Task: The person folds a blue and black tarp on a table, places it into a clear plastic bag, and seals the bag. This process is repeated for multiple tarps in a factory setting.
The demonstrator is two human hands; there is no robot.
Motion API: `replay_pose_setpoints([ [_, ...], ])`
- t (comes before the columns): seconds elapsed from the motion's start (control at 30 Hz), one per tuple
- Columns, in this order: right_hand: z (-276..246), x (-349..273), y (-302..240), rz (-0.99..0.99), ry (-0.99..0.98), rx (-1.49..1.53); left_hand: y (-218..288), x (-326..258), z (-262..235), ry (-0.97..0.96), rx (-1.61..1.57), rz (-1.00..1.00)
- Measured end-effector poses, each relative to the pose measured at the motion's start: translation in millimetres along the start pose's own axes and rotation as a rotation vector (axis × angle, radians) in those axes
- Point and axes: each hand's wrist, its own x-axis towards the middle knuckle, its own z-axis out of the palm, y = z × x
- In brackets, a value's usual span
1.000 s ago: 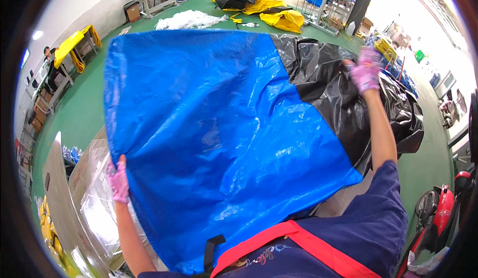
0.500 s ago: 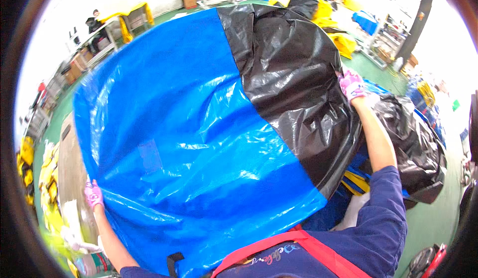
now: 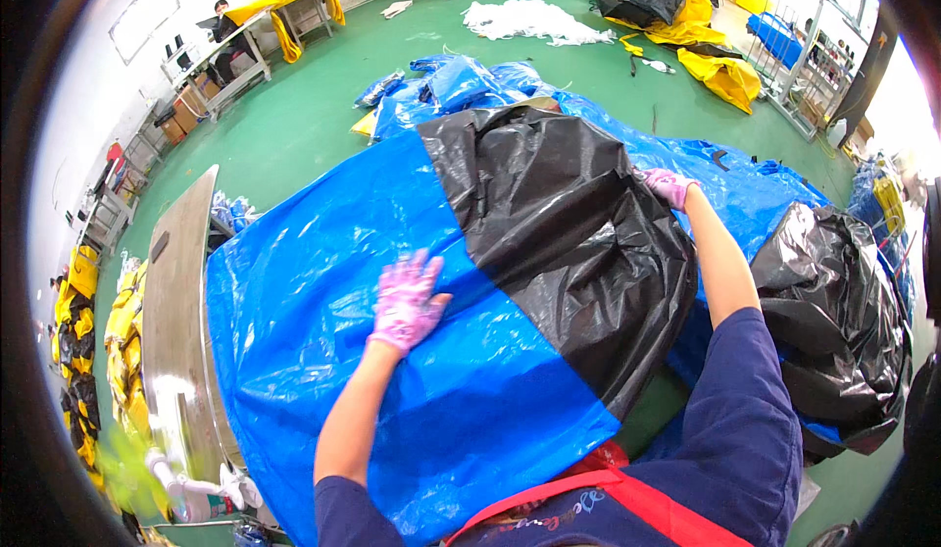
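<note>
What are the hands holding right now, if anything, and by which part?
The right hand appears to hold the shiny blue-and-black plastic sheet by its black section's right edge. The left hand lies spread on the blue section, not gripping.

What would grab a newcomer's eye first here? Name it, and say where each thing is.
First, the big glossy blue-and-black tarpaulin across the middle, with the pink-gloved left hand flat on its blue part and the right hand at the edge of its black part. Next, the crumpled white heap on the green floor near the top, and the yellow-and-black heap right of it.
</note>
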Motion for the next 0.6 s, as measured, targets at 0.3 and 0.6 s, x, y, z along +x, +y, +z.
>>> replay_pose_setpoints([
  [0.3,-21,-25,-32,0.204,0.464,-0.641,35,44,48,-0.148,0.002,-0.022],
  [0.6,59,37,-220,-0.4,0.152,-0.821,24,39,32,-0.139,-0.008,-0.075],
])
